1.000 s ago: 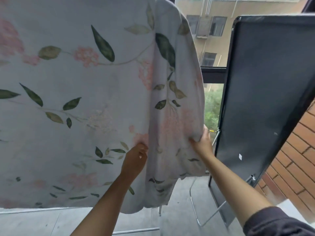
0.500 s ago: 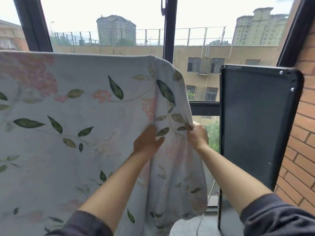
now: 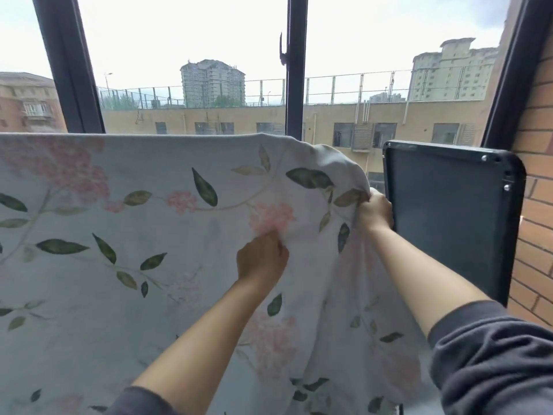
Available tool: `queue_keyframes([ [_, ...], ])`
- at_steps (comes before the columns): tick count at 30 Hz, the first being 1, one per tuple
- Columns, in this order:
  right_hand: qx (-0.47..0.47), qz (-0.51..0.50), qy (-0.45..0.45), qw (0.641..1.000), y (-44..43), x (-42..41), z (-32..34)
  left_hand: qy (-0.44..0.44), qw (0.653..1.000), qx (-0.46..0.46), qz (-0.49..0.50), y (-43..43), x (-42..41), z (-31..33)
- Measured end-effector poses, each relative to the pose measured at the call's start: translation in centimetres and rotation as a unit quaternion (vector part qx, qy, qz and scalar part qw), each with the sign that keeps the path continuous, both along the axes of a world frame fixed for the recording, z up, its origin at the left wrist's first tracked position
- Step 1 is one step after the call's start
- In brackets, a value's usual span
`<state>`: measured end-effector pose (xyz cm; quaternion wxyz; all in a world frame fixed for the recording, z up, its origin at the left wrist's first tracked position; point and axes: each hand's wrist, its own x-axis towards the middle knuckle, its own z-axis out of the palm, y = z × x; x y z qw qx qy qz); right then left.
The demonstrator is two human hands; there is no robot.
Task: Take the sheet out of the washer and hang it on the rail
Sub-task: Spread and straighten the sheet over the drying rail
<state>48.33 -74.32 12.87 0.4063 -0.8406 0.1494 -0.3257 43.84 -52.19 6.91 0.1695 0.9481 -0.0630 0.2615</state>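
A pale sheet [image 3: 125,259] printed with green leaves and pink flowers hangs draped over a rail, which stays hidden under its top fold. It fills the left and middle of the view. My left hand [image 3: 261,259] pinches the fabric at a pink flower near the middle. My right hand [image 3: 374,211] grips the sheet's right edge just below the top fold, pulling it to the right. Both forearms are bare, with dark grey sleeves pushed up.
A black flat panel [image 3: 449,223] stands upright just right of my right hand. A brick wall [image 3: 535,205] lies behind it. Dark window frames [image 3: 294,70] rise beyond the sheet, with buildings outside.
My view has tilted up from the sheet's lower part to its top edge. Both hands have climbed up the fabric, and my right hand has drawn the edge rightwards toward the black panel.
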Motion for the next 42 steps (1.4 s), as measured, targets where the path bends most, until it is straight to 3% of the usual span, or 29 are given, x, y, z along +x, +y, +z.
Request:
queue_keyframes([
  [3,0.005,-0.006,0.003,1.000,-0.1,1.4,2.2,0.010,1.000,0.020,0.018,1.1,0.3,0.6],
  [6,-0.012,0.027,0.074,0.997,0.6,3.0,1.6,0.021,0.999,0.031,0.009,1.6,0.1,0.4],
  [9,-0.041,0.086,0.151,0.984,1.9,2.9,-1.2,0.056,0.998,0.026,-0.027,1.7,-0.1,0.1],
  [13,-0.068,0.143,0.175,0.972,3.6,1.7,-5.7,0.154,0.986,0.041,-0.055,1.5,-0.1,-1.2],
  [16,-0.060,0.146,0.205,0.966,4.1,1.0,-9.3,0.165,0.984,0.036,-0.063,0.9,-0.1,-2.6],
  [20,0.024,0.097,0.124,0.987,4.1,-1.7,-13.0,0.186,0.980,0.008,-0.077,0.0,0.2,-3.6],
  [22,0.020,0.099,0.118,0.988,4.1,-3.5,-15.3,0.190,0.978,0.002,-0.085,-0.2,0.3,-3.9],
  [26,-0.053,0.193,0.285,0.937,4.7,-4.9,-19.7,0.185,0.978,-0.006,-0.092,-0.7,0.5,-4.3],
  [34,-0.130,0.144,0.304,0.933,3.6,-3.9,-20.1,0.187,0.976,0.021,-0.107,-0.7,0.1,-5.0],
  [36,-0.128,0.120,0.304,0.936,1.0,-3.9,-19.0,0.196,0.974,0.038,-0.105,-0.6,0.1,-5.1],
  [40,-0.075,-0.010,0.224,0.972,-3.7,-3.2,-15.5,0.207,0.973,0.061,-0.080,-0.5,0.4,-5.1],
  [42,-0.085,0.000,0.245,0.966,-3.4,-2.6,-15.3,0.220,0.972,0.045,-0.073,-0.6,0.4,-5.0],
])
